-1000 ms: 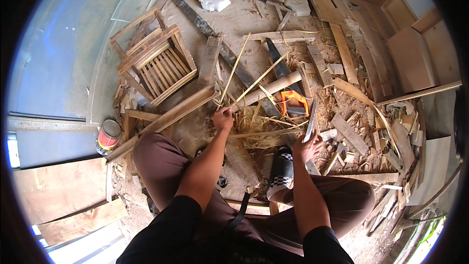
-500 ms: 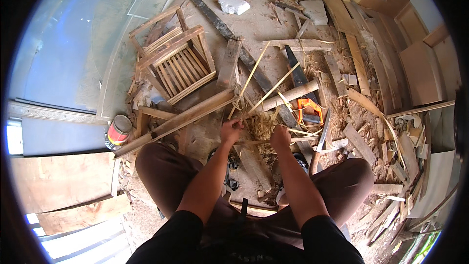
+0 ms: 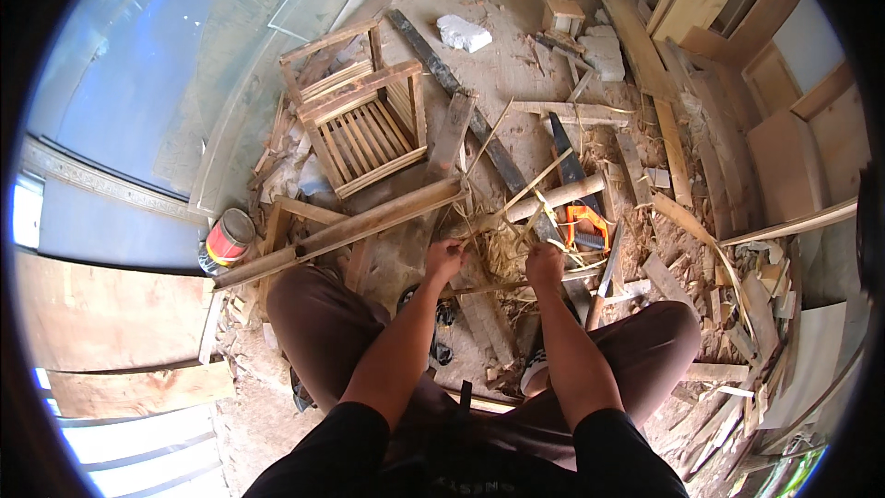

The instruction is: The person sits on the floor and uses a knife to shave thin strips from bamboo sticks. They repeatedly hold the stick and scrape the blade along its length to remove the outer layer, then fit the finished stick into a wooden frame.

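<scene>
Between my knees my left hand [image 3: 445,260] is closed, a thin pale wood strip [image 3: 533,188] running up and right from near its fingertips. To its right my right hand [image 3: 545,266] is also closed, with a narrow strip showing just above its fingers; the part inside the fist is hidden. Pale curled shavings [image 3: 502,254] lie between and beyond the hands. Past the right hand a handsaw with an orange handle [image 3: 586,226] and dark blade rests across a round pole [image 3: 562,196]. Near it lies another long tool [image 3: 606,277] with a wooden handle.
A slatted wooden frame [image 3: 364,134] stands at the far left, behind a long grooved beam [image 3: 378,221]. A red-banded can [image 3: 230,238] sits by my left knee. Dark planks [image 3: 493,148], a white block [image 3: 464,33] and wood scraps cover the floor; boards [image 3: 784,157] lean at right.
The view has tilted, so most of the floor scene sits lower in it. My hands have moved slightly apart, the right one a little to the right. Both stay closed.
</scene>
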{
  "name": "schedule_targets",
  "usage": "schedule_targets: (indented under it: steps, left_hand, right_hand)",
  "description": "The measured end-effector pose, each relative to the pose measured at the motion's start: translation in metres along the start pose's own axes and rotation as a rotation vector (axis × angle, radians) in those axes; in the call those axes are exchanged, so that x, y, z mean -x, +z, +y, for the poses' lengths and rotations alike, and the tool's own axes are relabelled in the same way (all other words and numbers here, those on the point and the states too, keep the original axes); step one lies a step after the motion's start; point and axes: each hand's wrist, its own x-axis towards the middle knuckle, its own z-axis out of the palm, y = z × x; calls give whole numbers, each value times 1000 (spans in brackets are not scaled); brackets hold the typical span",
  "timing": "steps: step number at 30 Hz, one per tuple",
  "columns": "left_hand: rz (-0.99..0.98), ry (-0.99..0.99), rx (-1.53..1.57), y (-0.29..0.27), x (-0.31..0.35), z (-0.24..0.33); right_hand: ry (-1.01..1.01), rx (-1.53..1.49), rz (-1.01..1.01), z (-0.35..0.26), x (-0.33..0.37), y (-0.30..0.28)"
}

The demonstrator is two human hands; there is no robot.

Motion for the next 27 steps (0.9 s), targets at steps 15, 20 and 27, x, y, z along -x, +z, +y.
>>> schedule_targets:
  steps: [15, 20, 27]
  left_hand:
    - [98, 241, 131, 5, 37, 53]
    - [173, 209, 215, 14, 47, 25]
    - [186, 191, 191, -17, 28, -25]
  right_hand:
    - [-158, 22, -24, 19, -26, -63]
    - [111, 209, -157, 29, 0, -50]
    - [-128, -16, -52, -27, 5, -17]
